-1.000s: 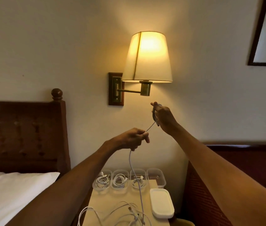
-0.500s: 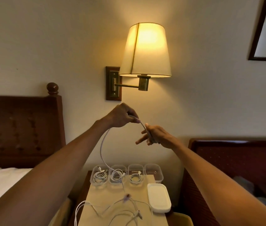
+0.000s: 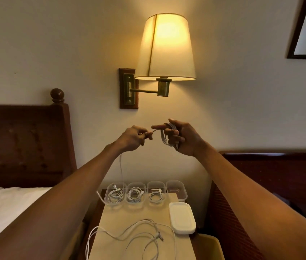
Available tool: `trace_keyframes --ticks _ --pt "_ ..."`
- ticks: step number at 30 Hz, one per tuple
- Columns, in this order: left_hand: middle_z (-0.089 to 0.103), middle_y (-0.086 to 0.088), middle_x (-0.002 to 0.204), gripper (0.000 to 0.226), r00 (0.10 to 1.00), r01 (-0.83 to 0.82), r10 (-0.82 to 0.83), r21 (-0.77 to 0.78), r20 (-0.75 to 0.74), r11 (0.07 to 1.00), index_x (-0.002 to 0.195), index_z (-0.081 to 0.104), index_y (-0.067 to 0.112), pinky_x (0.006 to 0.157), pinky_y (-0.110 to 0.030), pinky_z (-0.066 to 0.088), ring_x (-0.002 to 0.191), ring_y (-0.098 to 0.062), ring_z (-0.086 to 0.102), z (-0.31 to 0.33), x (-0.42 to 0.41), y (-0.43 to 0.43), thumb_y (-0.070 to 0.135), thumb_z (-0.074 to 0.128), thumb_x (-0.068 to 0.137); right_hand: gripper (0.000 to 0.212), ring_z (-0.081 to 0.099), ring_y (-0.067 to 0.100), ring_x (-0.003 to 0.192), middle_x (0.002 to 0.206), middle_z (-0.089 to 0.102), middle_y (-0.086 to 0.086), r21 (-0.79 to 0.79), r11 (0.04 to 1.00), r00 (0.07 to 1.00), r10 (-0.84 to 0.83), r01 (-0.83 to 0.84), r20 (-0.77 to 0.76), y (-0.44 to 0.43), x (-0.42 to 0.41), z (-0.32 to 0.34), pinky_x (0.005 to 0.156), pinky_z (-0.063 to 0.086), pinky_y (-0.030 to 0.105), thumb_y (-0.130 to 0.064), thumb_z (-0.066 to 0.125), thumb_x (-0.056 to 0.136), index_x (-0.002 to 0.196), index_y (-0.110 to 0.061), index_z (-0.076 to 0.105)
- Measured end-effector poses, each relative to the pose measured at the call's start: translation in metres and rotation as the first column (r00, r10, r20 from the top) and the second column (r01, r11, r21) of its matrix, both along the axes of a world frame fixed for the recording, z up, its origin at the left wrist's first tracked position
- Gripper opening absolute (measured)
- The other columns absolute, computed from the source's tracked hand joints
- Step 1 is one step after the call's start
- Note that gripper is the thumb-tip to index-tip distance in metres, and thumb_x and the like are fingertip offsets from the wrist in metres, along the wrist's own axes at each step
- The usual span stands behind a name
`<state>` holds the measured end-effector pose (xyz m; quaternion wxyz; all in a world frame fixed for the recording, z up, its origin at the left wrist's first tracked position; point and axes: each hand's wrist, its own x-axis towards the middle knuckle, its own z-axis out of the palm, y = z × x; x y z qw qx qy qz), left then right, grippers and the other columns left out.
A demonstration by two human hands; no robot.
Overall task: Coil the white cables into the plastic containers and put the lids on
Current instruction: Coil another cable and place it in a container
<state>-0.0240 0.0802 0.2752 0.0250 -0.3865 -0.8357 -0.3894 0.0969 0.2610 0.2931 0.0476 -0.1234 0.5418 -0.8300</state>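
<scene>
While the cable (image 3: 166, 140) is pinched in the curled fingers of the left hand (image 3: 133, 138), high above the far edge of the tabletop (image 3: 129, 216), a short taut run is carried rightward, almost level, to the turns wound round the curled fingers of the right hand (image 3: 185, 139), whose forefinger and thumb are stretched out. Slack is left hanging from the left hand toward the far left corner, so the next wrap is judged to turn on that left-to-right run. Along the far edge the rightmost container (image 3: 176, 190) is seen empty, nearer the right hand, with lids (image 3: 182, 217) stacked at the right edge.
</scene>
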Motion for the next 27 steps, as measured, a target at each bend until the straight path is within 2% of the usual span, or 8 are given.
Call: trace_keyframes --ticks 3,6,8,10,15,19,22,27 --pt "0.059 -0.007 0.073 0.027 0.977 0.081 -0.063 -0.081 0.203 0.993 0.106 0.069 0.011 0.054 -0.029 0.046 0.061 -0.017 0.051 -0.006 0.013 0.006 0.020 0.044 0.105 0.051 0.047 0.007 0.044 0.081 0.069 0.006 -0.036 0.985 0.982 -0.171 0.169 -0.076 -0.007 -0.003 0.009 0.051 0.043 0.016 -0.033 0.027 0.106 0.123 0.009 0.050" --pt "0.057 -0.009 0.073 0.027 0.944 0.180 -0.127 -0.153 0.304 0.972 0.115 0.062 0.010 0.058 -0.030 0.052 0.061 -0.018 0.054 -0.004 0.030 0.013 0.023 0.040 0.107 0.054 0.068 0.020 0.091 0.130 0.061 0.018 -0.066 0.948 0.943 -0.318 0.313 -0.097 -0.013 -0.012 0.016 0.083 0.053 0.026 -0.038 0.022 0.106 0.135 0.003 0.043" --pt "0.057 -0.008 0.076 0.027 0.934 0.220 -0.150 -0.191 0.323 0.957 0.120 0.059 0.013 0.064 -0.032 0.056 0.065 -0.019 0.056 0.002 0.040 0.017 0.025 0.039 0.107 0.058 0.057 0.033 0.122 0.145 0.046 0.021 -0.041 0.928 0.924 -0.373 0.370 -0.085 -0.013 -0.020 0.013 0.106 0.044 0.039 -0.040 0.023 0.106 0.145 0.003 0.031" --pt "0.057 -0.007 0.078 0.026 0.941 0.224 -0.142 -0.251 0.306 0.942 0.123 0.059 0.011 0.064 -0.031 0.058 0.068 -0.018 0.057 0.011 0.049 0.019 0.020 0.040 0.107 0.057 0.050 0.036 0.128 0.148 0.041 0.021 0.074 0.887 0.889 -0.449 0.456 -0.092 -0.014 -0.026 0.007 0.112 0.036 0.045 -0.039 0.028 0.106 0.144 0.002 0.031" --pt "0.057 -0.005 0.084 0.026 0.987 0.143 -0.095 -0.435 0.131 0.889 0.119 0.066 0.008 0.056 -0.023 0.051 0.069 -0.015 0.054 0.036 0.056 0.012 0.011 0.047 0.101 0.050 0.060 0.026 0.099 0.092 0.059 0.009 0.505 0.650 0.815 -0.530 0.567 -0.233 -0.021 -0.022 -0.004 0.088 0.049 0.036 -0.039 0.027 0.106 0.117 0.005 0.048" --pt "0.058 -0.007 0.080 0.018 0.987 0.157 -0.123 -0.436 0.105 0.886 0.106 0.073 0.010 0.054 -0.025 0.045 0.066 -0.017 0.049 0.056 0.054 -0.002 0.017 0.059 0.097 0.047 0.059 0.019 0.076 0.083 0.057 0.012 0.680 0.489 0.815 -0.497 0.546 -0.297 -0.030 -0.017 -0.005 0.070 0.047 0.029 -0.039 0.024 0.106 0.095 -0.002 0.052" --pt "0.061 -0.006 0.077 0.014 0.985 0.166 -0.173 -0.443 0.023 0.881 0.101 0.076 0.014 0.055 -0.026 0.044 0.068 -0.018 0.050 0.067 0.051 -0.013 0.020 0.065 0.094 0.041 0.066 0.029 0.086 0.097 0.062 0.019 0.818 0.413 0.890 -0.388 0.400 -0.239 -0.031 -0.014 -0.008 0.079 0.052 0.035 -0.032 0.028 0.106 0.113 0.002 0.051" --pt "0.069 0.007 0.080 0.016 0.963 0.155 -0.221 -0.354 -0.156 0.922 0.097 0.077 0.016 0.060 -0.020 0.043 0.072 -0.007 0.060 0.074 0.039 -0.029 0.029 0.072 0.089 0.059 0.061 0.018 0.065 0.105 0.069 0.022 0.726 0.679 0.983 -0.179 0.104 0.027 -0.024 -0.015 -0.025 0.060 0.048 0.023 -0.039 0.022 0.106 0.109 0.005 0.061"
